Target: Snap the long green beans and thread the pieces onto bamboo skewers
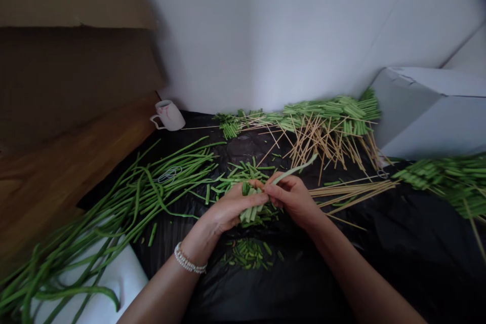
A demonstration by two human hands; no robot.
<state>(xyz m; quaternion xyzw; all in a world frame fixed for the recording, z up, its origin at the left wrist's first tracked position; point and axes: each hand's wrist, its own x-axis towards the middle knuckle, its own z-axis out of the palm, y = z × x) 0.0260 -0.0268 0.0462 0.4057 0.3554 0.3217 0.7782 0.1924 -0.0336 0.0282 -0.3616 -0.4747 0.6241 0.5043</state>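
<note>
Closed around several short cut green bean pieces (252, 212) is my left hand (235, 205), with a beaded bracelet on its wrist. My right hand (290, 197) pinches a long pale green bean (298, 169), whose free end sticks up to the right. The fingertips of both hands meet over a pile of cut pieces (243, 172). Small trimmed bits (250, 254) lie nearer to me on the black plastic sheet (304, 278). Long whole beans (148, 192) spread out on the left.
Skewered bean bundles (334, 109) with wooden sticks (319, 144) lie at the back. Loose sticks (353, 193) and more bundles (448, 177) are at the right, near a white box (425, 111). A mug (170, 116) stands back left, beside cardboard (76, 71).
</note>
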